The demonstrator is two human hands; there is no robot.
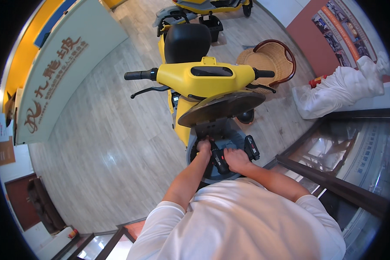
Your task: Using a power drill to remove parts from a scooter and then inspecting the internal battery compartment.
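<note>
At the front of a yellow scooter (pixel 195 78), an open grey compartment (pixel 232 134) sits below a tilted dark round lid (pixel 221 106). My right hand (pixel 236 158) grips a black cordless drill (pixel 221 160) inside it, the battery (pixel 251 147) sticking out to the right. My left hand (pixel 203 145) is closed by the front end of the drill, near the bracket under the lid; what its fingers hold is too small to make out.
A wicker basket (pixel 262 58) lies right of the scooter, near a white statue (pixel 333 86). Another yellow scooter (pixel 203 6) stands behind. A curved counter (pixel 65 73) is at left; dark-framed glass (pixel 329 147) borders the right.
</note>
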